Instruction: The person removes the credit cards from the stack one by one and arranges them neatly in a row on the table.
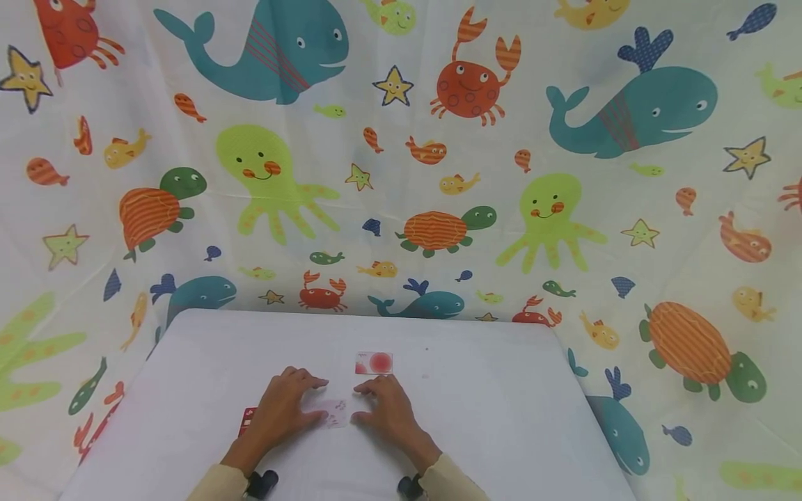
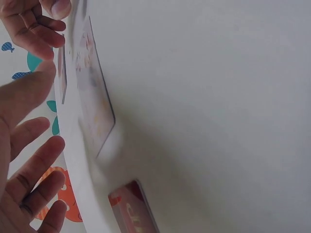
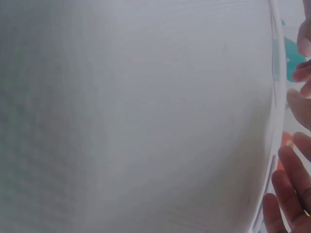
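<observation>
A pale pink card with small printed figures lies on the white table between the two hands. Beside its left edge is my left hand, fingers bent loosely and thumb apart from them; the left wrist view shows nothing between them. My right hand stays to the card's right, thumb and fingers likewise spread with nothing held. Beyond the right fingertips lies a white card with a red circle. A dark red card lies left of the left hand, partly hidden by it in the head view.
The white table extends to both sides of the hands. Behind it hangs a cloth printed with sea animals. A dark strap device sits on the left wrist, and another on the right.
</observation>
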Available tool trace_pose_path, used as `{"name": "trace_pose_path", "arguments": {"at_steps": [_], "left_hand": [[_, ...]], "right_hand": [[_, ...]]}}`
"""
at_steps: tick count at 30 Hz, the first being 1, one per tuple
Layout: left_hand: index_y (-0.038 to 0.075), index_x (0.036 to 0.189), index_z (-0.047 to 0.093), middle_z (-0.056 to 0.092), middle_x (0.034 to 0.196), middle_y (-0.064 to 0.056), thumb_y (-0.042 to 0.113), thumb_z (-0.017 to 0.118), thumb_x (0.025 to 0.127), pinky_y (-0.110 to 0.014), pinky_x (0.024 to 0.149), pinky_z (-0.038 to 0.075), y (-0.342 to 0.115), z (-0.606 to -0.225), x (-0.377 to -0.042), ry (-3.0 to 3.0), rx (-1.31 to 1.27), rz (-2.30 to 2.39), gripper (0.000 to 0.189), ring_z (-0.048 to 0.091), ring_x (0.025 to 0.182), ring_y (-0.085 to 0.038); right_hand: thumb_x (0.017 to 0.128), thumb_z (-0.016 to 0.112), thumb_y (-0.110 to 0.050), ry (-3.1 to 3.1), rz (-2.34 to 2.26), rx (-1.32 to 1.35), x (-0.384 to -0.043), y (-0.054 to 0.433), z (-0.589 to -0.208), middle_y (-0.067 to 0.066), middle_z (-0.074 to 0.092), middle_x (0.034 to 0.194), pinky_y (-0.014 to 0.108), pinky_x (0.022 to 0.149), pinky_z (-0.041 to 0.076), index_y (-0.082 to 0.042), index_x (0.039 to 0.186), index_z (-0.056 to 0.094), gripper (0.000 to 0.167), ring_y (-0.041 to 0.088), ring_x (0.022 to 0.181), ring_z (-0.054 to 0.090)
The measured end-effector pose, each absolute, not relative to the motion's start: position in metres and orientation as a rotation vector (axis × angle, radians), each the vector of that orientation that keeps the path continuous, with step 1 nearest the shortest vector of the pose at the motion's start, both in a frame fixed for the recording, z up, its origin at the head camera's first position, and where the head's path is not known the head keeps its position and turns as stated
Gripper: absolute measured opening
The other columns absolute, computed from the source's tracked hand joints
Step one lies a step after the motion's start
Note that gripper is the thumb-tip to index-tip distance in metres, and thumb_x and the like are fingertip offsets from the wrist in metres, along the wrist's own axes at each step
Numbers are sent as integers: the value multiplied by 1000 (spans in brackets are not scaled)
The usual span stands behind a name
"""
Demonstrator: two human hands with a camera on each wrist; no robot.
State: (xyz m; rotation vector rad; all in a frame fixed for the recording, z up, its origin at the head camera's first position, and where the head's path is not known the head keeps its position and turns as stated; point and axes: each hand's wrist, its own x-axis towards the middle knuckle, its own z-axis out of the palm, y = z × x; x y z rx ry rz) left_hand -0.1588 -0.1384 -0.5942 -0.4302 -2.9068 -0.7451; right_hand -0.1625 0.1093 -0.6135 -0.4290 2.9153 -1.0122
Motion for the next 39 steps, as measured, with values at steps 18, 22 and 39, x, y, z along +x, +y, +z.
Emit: {"name": "trace_pose_path", "arguments": {"at_steps": [18, 22, 39], "left_hand": [[24, 121, 81, 75, 104, 5, 42, 97, 74, -45, 94, 57, -129, -593, -166, -2882, -452, -761, 52, 64, 104, -17], [22, 121, 81, 75, 103, 4, 40, 97, 74, -47, 94, 58, -128, -591, -167, -2866, -462, -783, 52, 64, 103, -18], [23, 121, 80, 75, 103, 4, 38, 98, 73, -48, 94, 60, -119, -588, -174, -2825, -496, -776, 54, 66, 103, -18]], "right_hand": [[84, 92, -36, 2948, -1012, -384, -165, 115, -609, -16, 72, 111, 24, 91, 55, -31, 120, 77, 39, 4, 101, 56], [84, 92, -35, 2943, -1042, -375, -167, 116, -609, -15, 72, 110, 24, 90, 55, -31, 119, 77, 38, 5, 100, 56], [85, 92, -33, 2964, -1024, -325, -171, 121, -608, -16, 73, 112, 25, 89, 56, -33, 119, 76, 38, 4, 100, 55]]}}
